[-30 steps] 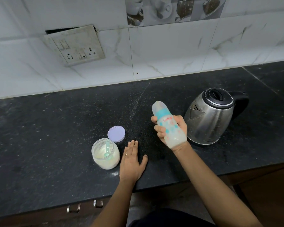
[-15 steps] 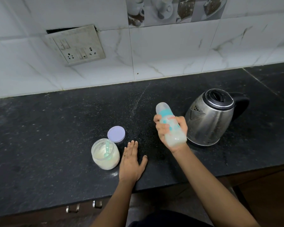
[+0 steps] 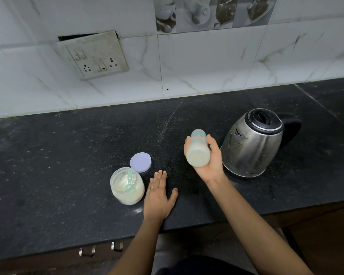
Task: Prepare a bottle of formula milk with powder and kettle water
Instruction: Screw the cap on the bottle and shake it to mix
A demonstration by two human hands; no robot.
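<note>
My right hand grips a capped baby bottle with teal print, tipped so its milky base faces me, above the black counter. My left hand lies flat on the counter, fingers spread, holding nothing. Just left of it stands an open jar of white powder with a teal scoop inside. The jar's lilac lid lies behind it. A steel kettle with a black lid and handle stands right of the bottle.
The black stone counter runs across the view, its front edge near my body. A white tiled wall with a loose socket panel stands behind. Cabinet handles show below the edge.
My right hand has swung the bottle, tipping its base toward me and its cap away. The left hand, the jar and the kettle have stayed put.
</note>
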